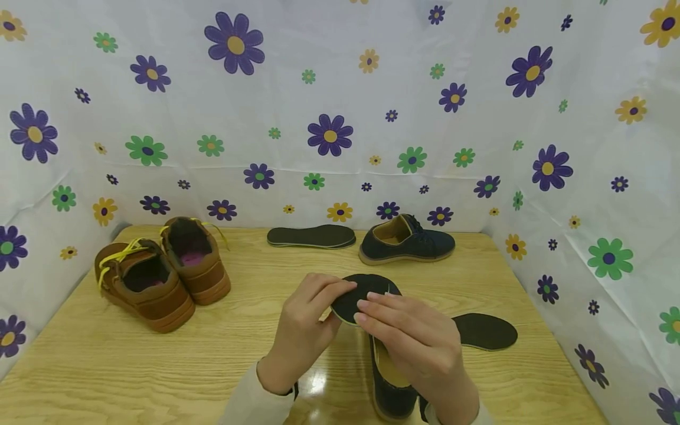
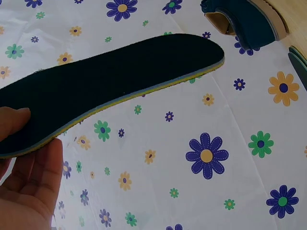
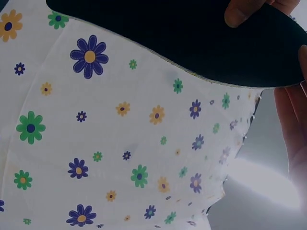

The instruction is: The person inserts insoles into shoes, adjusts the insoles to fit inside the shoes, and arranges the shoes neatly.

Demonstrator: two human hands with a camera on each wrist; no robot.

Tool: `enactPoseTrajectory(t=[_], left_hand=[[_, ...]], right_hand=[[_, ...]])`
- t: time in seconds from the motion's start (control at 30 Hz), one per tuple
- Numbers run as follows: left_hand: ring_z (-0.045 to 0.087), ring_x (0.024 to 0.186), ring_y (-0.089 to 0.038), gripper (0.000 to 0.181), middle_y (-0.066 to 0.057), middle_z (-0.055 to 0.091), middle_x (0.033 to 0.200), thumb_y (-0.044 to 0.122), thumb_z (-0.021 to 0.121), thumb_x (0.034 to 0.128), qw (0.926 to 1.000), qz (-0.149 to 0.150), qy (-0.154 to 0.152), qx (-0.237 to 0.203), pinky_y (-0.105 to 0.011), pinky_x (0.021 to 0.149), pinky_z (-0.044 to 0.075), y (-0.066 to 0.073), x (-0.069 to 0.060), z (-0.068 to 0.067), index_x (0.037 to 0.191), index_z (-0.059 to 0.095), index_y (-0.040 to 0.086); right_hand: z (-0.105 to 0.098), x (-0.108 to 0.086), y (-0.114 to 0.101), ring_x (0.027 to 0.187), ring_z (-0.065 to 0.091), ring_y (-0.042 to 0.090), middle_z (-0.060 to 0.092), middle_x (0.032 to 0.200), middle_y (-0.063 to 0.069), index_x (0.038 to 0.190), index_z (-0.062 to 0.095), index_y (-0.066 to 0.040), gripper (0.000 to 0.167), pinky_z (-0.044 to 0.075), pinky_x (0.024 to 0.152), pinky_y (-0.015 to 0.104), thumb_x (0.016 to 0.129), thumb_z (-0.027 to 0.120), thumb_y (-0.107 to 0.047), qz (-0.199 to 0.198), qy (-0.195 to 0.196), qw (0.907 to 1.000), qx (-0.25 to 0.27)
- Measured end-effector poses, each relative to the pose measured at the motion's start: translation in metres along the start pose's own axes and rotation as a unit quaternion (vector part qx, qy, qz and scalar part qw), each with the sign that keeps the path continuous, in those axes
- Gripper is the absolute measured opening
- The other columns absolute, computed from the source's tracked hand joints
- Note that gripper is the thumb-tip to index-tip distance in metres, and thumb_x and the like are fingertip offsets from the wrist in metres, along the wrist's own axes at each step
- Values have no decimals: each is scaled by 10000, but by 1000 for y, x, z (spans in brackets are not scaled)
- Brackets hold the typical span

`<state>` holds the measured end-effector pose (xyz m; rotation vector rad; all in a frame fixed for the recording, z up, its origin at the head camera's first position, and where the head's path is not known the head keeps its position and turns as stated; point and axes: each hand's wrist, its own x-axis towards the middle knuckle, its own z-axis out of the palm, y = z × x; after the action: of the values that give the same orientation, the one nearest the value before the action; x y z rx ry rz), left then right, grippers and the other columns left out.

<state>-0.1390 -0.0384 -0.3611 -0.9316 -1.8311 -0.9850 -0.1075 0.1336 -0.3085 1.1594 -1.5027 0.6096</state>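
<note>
Black insole [image 1: 369, 285], head view: gripped by left hand [image 1: 308, 319] and right hand [image 1: 419, 339] over a dark shoe [image 1: 393, 404] toward the desk's [image 1: 175, 378] front edge. Left wrist view: one end pinched. Right wrist view: both hands grip it.

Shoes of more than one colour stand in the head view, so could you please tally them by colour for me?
Brown shoes: 2
Dark blue shoes: 2 (one partly hidden)
Total: 4
</note>
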Motion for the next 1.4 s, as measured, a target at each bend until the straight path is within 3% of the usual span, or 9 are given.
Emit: enactPoseTrajectory(t=[0.17,0.4,0.57,0.77,0.83,0.93,1.07,1.23,1.4], left_hand=[[583,798,-217,405,-70,626,877,-168,775,646,9996,94,117,222,-280,724,519,-1,2,-3,997,696,17],[591,810,-200,335,-50,627,881,-128,758,722,9992,-314,208,-137,-220,756,497,-5,0,-5,1002,697,44],[618,798,-195,123,-59,650,889,107,658,909,9953,-685,340,-596,-170,763,484,-10,-1,-7,1010,697,50],[656,786,-146,164,-77,666,863,-41,719,817,9819,-1233,732,-1236,-198,760,513,-15,1,-12,961,672,21],[666,811,-138,172,-91,668,875,-81,712,806,9703,-1507,893,-1669,-222,758,531,-16,2,-13,959,662,-22],[677,838,-127,147,-65,684,913,-80,686,832,9450,-2001,1149,-2319,-245,745,546,-18,2,-15,976,655,-74],[673,806,-118,142,-4,698,912,-70,686,836,9088,-2687,1487,-2823,-243,719,545,-18,3,-17,976,662,-66],[662,796,-136,134,1,696,884,-60,678,848,8590,-3536,1724,-3277,-274,747,540,-17,7,-20,952,688,23],[662,796,-156,144,-10,687,877,-53,651,872,8179,-3954,1801,-3771,-321,775,539,-17,10,-22,951,687,61]], right_hand=[[2,-1,-1,805,708,255,730,848,139,858,752,5,167,547,801,294,930,611,-49,11,-109,9999,59],[2,-5,5,916,698,267,711,950,183,906,736,42,131,544,802,280,911,645,-52,494,188,9985,156],[-6,-16,19,964,687,232,694,997,220,959,709,87,203,520,845,237,939,619,-94,1351,529,9894,101],[-18,-37,37,1064,644,195,681,1076,211,1080,679,77,246,476,941,265,953,602,-120,2758,612,9592,-102],[-21,-42,41,1106,622,209,669,1122,199,1126,661,70,223,465,963,287,932,596,-17,3210,623,9450,105],[-23,-45,44,1126,607,217,653,1170,177,1171,639,58,284,461,967,283,898,573,102,3877,643,9183,485],[-20,-46,44,1109,613,189,641,1177,185,1198,624,45,283,464,950,243,929,542,77,4564,648,8817,1002],[-15,-46,44,1124,606,187,632,1188,191,1232,610,14,277,446,970,238,967,531,-9,5064,490,8435,1720],[-13,-46,42,1148,589,215,626,1213,153,1280,565,12,308,432,997,283,978,525,-38,5412,281,8063,2372]])
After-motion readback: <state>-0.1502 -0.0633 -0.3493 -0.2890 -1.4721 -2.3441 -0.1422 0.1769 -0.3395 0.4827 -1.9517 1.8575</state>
